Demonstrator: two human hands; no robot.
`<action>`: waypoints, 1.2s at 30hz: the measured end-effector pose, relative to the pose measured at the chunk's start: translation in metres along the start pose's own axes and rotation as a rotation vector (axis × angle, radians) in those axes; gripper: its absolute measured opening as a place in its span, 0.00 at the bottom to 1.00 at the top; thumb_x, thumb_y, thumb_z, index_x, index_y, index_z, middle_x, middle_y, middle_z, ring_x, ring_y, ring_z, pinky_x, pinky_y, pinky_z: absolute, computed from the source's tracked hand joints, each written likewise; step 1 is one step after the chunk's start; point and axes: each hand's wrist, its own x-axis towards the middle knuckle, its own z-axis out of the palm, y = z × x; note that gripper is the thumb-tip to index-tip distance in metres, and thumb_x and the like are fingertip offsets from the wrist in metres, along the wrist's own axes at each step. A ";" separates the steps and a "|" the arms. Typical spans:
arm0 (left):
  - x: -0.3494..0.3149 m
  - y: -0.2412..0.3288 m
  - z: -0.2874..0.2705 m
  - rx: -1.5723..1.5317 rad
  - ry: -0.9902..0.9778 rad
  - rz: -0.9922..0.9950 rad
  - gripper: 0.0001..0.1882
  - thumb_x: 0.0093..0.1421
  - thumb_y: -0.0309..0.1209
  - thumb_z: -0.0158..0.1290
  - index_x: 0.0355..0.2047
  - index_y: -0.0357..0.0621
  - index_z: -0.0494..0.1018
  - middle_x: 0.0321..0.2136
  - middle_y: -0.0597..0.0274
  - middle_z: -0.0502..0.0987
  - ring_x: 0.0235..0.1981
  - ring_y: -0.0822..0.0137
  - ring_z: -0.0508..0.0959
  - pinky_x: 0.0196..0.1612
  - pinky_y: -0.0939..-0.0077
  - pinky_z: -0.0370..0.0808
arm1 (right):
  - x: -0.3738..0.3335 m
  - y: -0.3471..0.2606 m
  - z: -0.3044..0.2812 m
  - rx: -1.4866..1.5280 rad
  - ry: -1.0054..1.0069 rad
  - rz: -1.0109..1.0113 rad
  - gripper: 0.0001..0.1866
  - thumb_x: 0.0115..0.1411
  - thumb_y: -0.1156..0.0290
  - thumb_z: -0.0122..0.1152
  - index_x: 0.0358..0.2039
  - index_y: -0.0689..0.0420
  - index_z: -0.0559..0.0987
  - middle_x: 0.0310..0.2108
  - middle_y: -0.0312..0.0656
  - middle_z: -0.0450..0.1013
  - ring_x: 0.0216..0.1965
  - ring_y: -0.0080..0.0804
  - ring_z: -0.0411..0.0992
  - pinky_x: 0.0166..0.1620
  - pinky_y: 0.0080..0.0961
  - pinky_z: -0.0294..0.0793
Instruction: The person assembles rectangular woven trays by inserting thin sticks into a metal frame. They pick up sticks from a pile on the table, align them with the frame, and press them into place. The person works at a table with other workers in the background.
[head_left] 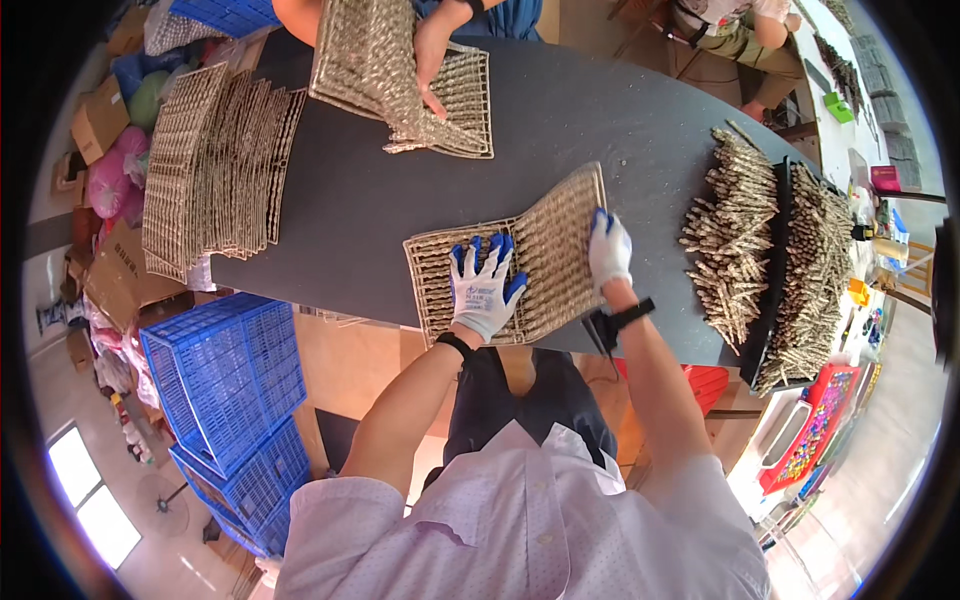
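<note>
In front of me on the dark table lies a beige wire-framed grid panel (428, 262) covered in rows of small twisted pieces. My left hand (484, 285), in a white glove with blue fingertips, rests on it with fingers spread. A similar beige section (562, 245) rises on the right. Whether it is a second panel or part of the same one I cannot tell. My right hand (609, 253), gloved alike, has its fingers bent around this section's right edge.
Across the table (550, 120) a co-worker's bare hand (432, 50) handles another grid panel (365, 65). A stack of panels (225, 170) stands at left. Heaps of beige twisted sticks (735, 230) lie at right, some in a black tray (775, 270). Blue crates (225, 375) stand at lower left.
</note>
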 end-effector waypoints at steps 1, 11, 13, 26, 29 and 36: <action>0.000 -0.001 0.000 0.005 -0.053 -0.014 0.35 0.62 0.53 0.48 0.65 0.49 0.61 0.65 0.59 0.62 0.66 0.43 0.57 0.68 0.38 0.40 | 0.006 -0.016 0.007 -0.011 0.056 -0.101 0.23 0.69 0.54 0.43 0.43 0.62 0.77 0.41 0.58 0.76 0.44 0.57 0.73 0.48 0.42 0.70; 0.005 0.008 0.003 0.004 0.067 -0.161 0.30 0.62 0.47 0.51 0.62 0.50 0.66 0.64 0.61 0.64 0.67 0.50 0.57 0.70 0.44 0.42 | -0.078 0.046 -0.043 -0.266 -0.117 -0.069 0.26 0.68 0.54 0.46 0.51 0.66 0.73 0.40 0.60 0.76 0.42 0.60 0.74 0.46 0.48 0.72; 0.005 0.009 0.003 0.023 0.069 -0.162 0.30 0.62 0.47 0.50 0.62 0.51 0.66 0.64 0.61 0.64 0.67 0.49 0.57 0.70 0.43 0.42 | -0.081 0.053 -0.041 -0.245 -0.044 -0.123 0.25 0.68 0.55 0.47 0.51 0.67 0.73 0.40 0.60 0.76 0.41 0.59 0.74 0.46 0.48 0.72; 0.004 0.005 0.012 -0.020 0.052 -0.193 0.31 0.60 0.46 0.53 0.63 0.52 0.65 0.64 0.62 0.61 0.67 0.47 0.54 0.69 0.39 0.42 | -0.042 0.017 -0.041 -0.240 -0.100 -0.145 0.30 0.67 0.52 0.45 0.54 0.69 0.71 0.40 0.62 0.76 0.42 0.59 0.75 0.48 0.48 0.72; 0.003 0.005 0.012 -0.015 0.051 -0.203 0.32 0.60 0.47 0.53 0.63 0.54 0.65 0.65 0.62 0.61 0.67 0.47 0.54 0.69 0.39 0.42 | -0.076 0.037 -0.053 -0.287 -0.131 -0.104 0.26 0.68 0.53 0.46 0.51 0.65 0.72 0.38 0.60 0.76 0.40 0.60 0.74 0.45 0.49 0.72; 0.004 0.004 0.010 0.000 0.051 -0.193 0.31 0.60 0.46 0.53 0.63 0.54 0.65 0.64 0.62 0.62 0.67 0.46 0.54 0.69 0.40 0.43 | 0.025 -0.044 0.011 -0.249 -0.084 -0.210 0.28 0.68 0.50 0.41 0.52 0.63 0.72 0.42 0.59 0.76 0.45 0.59 0.74 0.49 0.47 0.71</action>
